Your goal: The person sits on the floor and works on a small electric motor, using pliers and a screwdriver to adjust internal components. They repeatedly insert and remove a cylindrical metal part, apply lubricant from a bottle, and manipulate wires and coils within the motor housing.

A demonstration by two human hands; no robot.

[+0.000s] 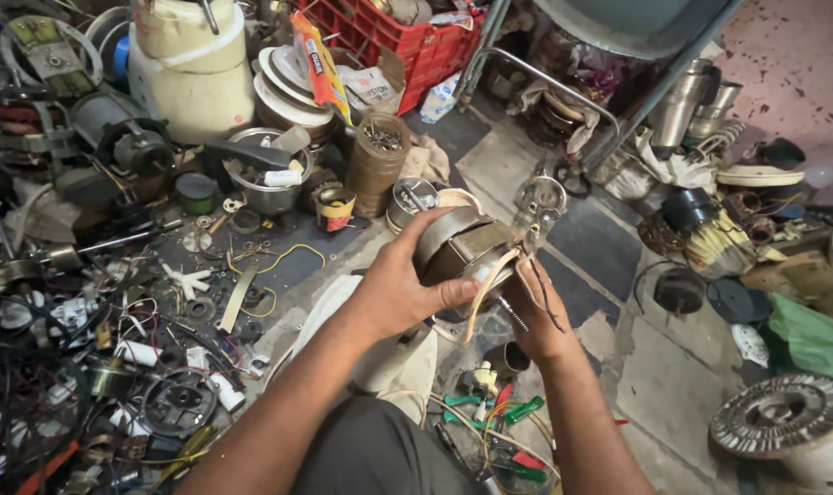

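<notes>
My left hand point(400, 287) wraps over a round metal electric motor point(464, 247) held in mid-air above the floor. My right hand point(537, 316) supports the same motor from below on its right side. Pale and dark wires point(486, 291) hang from the motor between my two hands, and a metal bracket point(538, 203) sticks out at the motor's far end. Below my hands, on the floor near my lap, lie green and red handled tools point(513, 417) and a small metal cup point(507, 358).
The floor on the left is strewn with motor parts, wires and metal scraps point(114, 348). A cardboard tube of screws point(376, 160), a steel bowl point(268, 183), a white canister point(192, 69) and a red crate point(407, 37) stand behind. A metal disc point(783, 417) lies at the right.
</notes>
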